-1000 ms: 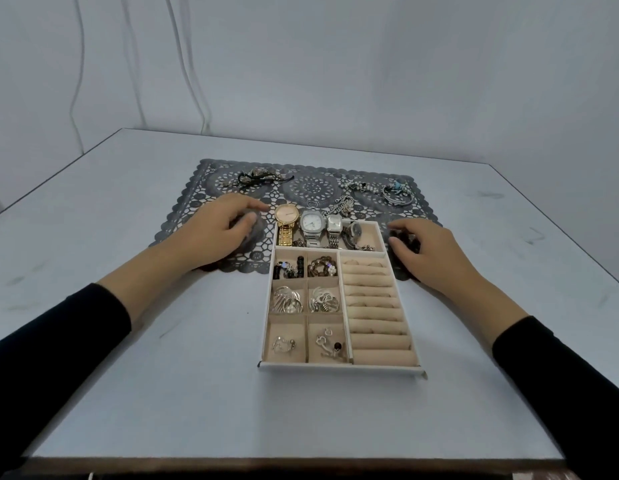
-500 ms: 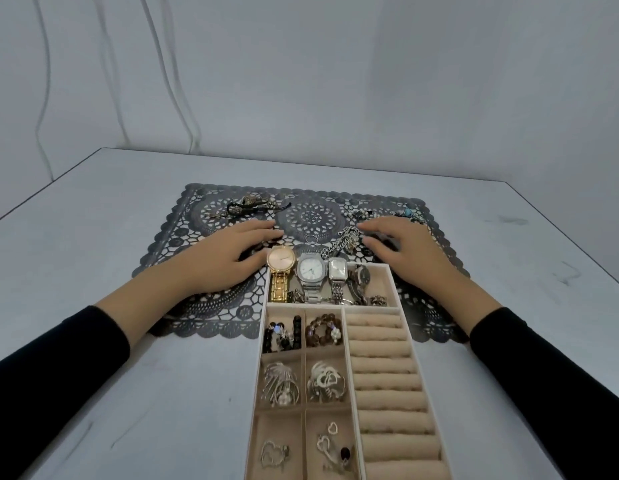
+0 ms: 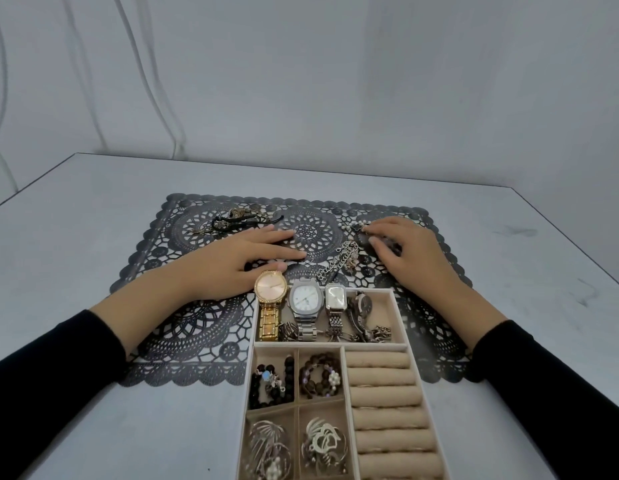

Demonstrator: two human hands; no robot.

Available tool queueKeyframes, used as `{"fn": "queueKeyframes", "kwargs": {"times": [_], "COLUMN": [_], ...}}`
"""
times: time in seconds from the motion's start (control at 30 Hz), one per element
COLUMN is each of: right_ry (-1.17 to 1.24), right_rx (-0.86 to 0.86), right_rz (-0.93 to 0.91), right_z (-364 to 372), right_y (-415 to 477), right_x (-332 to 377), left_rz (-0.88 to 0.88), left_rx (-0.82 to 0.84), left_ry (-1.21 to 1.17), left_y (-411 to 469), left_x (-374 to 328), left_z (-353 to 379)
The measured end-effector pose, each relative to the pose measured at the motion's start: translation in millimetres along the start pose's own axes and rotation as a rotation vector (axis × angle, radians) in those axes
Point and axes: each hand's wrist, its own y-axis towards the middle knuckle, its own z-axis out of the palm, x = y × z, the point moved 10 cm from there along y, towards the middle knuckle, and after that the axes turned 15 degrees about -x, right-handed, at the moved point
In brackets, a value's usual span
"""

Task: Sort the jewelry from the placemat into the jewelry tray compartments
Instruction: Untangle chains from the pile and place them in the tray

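A dark lace placemat (image 3: 311, 230) lies on the grey table. The beige jewelry tray (image 3: 399, 315) overlaps its near edge. My left hand (image 3: 232, 268) rests flat on the mat, fingers straight and pointing right, just behind the gold watch (image 3: 270, 289). My right hand (image 3: 410, 259) lies at the mat's back right with bent fingers, its fingertips touching a pearl bracelet (image 3: 353, 227). It hides whatever is under the palm. A silver chain bracelet (image 3: 339, 262) lies between my hands. Dark cord bracelets (image 3: 235, 218) sit at the back left.
The tray's far compartment holds a silver watch (image 3: 306, 300), a small rectangular watch (image 3: 336, 297) and other pieces. Bead bracelets (image 3: 320, 375) and silver ornaments (image 3: 322, 441) fill the small compartments, beside ring rolls (image 3: 384, 393). The table's far edge meets a grey wall.
My view has moved in closer to the mat. My right hand went from the tray's right side to the back right of the mat. My left hand slid forward and flattened.
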Motion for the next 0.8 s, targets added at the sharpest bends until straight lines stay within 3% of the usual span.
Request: {"fn": "queueKeyframes", "kwargs": {"times": [0.3,0.57,0.8], "right_ry": [-0.074,-0.032,-0.008], "right_rx": [0.016,0.019,0.0], "right_rz": [0.057,0.108,0.1], "right_z": [7.1,9.5,6.0], "right_y": [9.2,14.8,15.4], "right_x": [-12.5,-13.6,-10.9], "left_rz": [0.022,-0.031,-0.086], "left_rx": [-0.063,-0.297,-0.292], "left_ry": [0.074,0.245,0.244], "left_y": [12.2,14.3,13.2], "left_x": [4.0,21.1,27.8], "left_z": [-4.9,-34.7,-34.6]}}
